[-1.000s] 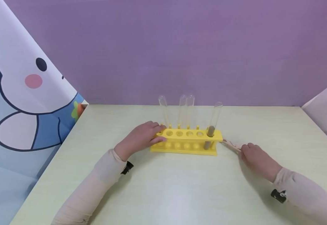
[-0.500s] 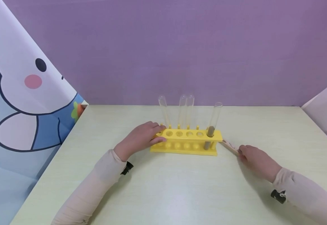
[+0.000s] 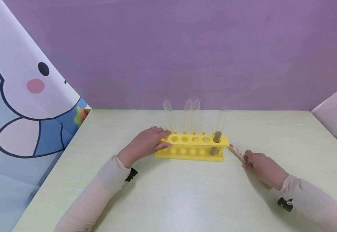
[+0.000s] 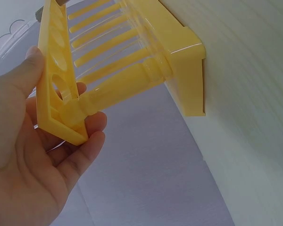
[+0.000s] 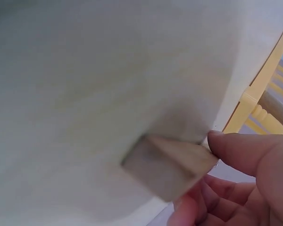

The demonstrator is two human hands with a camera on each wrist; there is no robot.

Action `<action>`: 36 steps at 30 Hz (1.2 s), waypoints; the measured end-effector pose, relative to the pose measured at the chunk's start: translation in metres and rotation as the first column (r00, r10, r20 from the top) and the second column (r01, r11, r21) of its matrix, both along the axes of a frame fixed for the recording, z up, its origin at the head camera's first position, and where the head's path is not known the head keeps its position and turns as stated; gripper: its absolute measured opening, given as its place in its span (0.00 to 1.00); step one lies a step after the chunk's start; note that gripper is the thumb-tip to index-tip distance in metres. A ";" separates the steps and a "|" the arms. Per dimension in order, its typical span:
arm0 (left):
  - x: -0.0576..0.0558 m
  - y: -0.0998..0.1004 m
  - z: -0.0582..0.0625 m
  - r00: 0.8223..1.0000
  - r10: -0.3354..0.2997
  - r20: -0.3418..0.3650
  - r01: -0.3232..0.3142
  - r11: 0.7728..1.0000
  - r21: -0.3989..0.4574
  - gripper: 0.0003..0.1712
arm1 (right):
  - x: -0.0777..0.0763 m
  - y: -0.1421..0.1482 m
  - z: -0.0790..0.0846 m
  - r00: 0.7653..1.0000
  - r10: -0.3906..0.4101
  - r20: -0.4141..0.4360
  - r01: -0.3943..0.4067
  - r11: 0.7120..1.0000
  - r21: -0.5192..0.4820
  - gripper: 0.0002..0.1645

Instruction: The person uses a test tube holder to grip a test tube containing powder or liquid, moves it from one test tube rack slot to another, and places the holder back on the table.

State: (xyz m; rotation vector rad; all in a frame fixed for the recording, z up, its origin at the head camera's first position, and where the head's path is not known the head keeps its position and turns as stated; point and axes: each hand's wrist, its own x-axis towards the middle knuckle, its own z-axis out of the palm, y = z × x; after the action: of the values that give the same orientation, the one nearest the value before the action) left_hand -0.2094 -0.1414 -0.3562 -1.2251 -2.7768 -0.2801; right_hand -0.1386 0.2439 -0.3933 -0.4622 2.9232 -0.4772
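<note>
A yellow test tube rack (image 3: 190, 158) stands upright on the table. My left hand (image 3: 146, 141) grips the left end of its top plate, thumb and fingers on either side in the left wrist view. A glass test tube (image 3: 222, 118), partly filled with something grey, leans in the rightmost hole. Several clear test tubes (image 3: 188, 111) sit upside down on the pegs behind. In my right hand (image 3: 264, 167) a wooden test tube clamp (image 3: 236, 152) is pinched between thumb and fingers, its far tip close to the rack's right end. Close up, its wooden end (image 5: 160, 169) is blurred.
The pale table (image 3: 182, 196) extends around the rack on all sides. Behind its back edge rises a purple backdrop (image 3: 185, 54). A cloth printed with a cartoon figure (image 3: 20, 96) hangs at the left.
My right hand has shifted slightly to the left and turned the wooden test tube clamp a little, so more of its side shows. My left hand and the rack have stayed in place.
</note>
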 end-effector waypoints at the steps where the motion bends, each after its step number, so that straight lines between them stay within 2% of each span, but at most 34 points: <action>1: 0.000 0.000 0.000 1.000 -0.002 0.001 0.002 1.000 0.001 0.27 | 0.000 0.000 -0.001 1.000 -0.003 0.000 0.003 1.000 0.002 0.09; 6: -0.001 -0.001 -0.002 1.000 -0.001 0.003 0.001 1.000 0.003 0.26 | -0.001 -0.001 -0.002 1.000 -0.012 0.011 0.012 1.000 0.009 0.10; 10: -0.001 -0.003 -0.004 1.000 0.004 0.002 -0.004 1.000 -0.002 0.26 | -0.001 -0.002 -0.002 0.997 -0.039 0.059 0.040 0.999 -0.002 0.13; 13: 0.000 -0.004 -0.006 1.000 0.009 0.011 -0.009 1.000 0.000 0.26 | -0.002 -0.001 0.000 0.992 -0.077 0.104 0.079 0.997 -0.017 0.17; 15: 0.001 -0.006 -0.007 1.000 0.014 0.014 -0.014 1.000 0.003 0.26 | -0.003 0.002 0.002 0.991 -0.090 0.094 0.093 0.995 -0.026 0.22; 19: 0.001 -0.008 -0.009 1.000 0.011 0.016 -0.011 1.000 0.011 0.26 | -0.004 0.008 0.009 0.995 -0.097 -0.013 0.096 0.993 -0.062 0.25; 23: 0.000 -0.009 -0.014 1.000 0.012 0.009 -0.012 1.000 0.011 0.26 | -0.004 0.016 0.014 0.980 -0.098 -0.175 0.080 0.991 -0.107 0.18; 29: 0.001 -0.012 -0.018 0.999 0.044 0.002 -0.044 0.999 0.021 0.24 | -0.004 0.023 0.015 0.924 -0.121 -0.362 0.049 0.978 -0.202 0.09; 32: 0.000 -0.016 -0.016 0.996 0.090 0.005 -0.090 0.995 0.038 0.25 | -0.004 0.026 0.014 0.892 -0.136 -0.431 0.038 0.973 -0.230 0.06; 36: -0.001 -0.030 -0.012 0.985 0.168 -0.030 -0.165 0.983 0.084 0.25 | -0.007 0.027 0.014 0.856 -0.138 -0.498 0.002 0.965 -0.264 0.16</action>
State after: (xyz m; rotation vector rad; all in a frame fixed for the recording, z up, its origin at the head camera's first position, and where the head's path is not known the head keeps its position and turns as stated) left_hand -0.2101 -0.1716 -0.3682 -0.9634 -2.7839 -0.3490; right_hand -0.1460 0.2709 -0.3796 -0.5946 3.4162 -0.8705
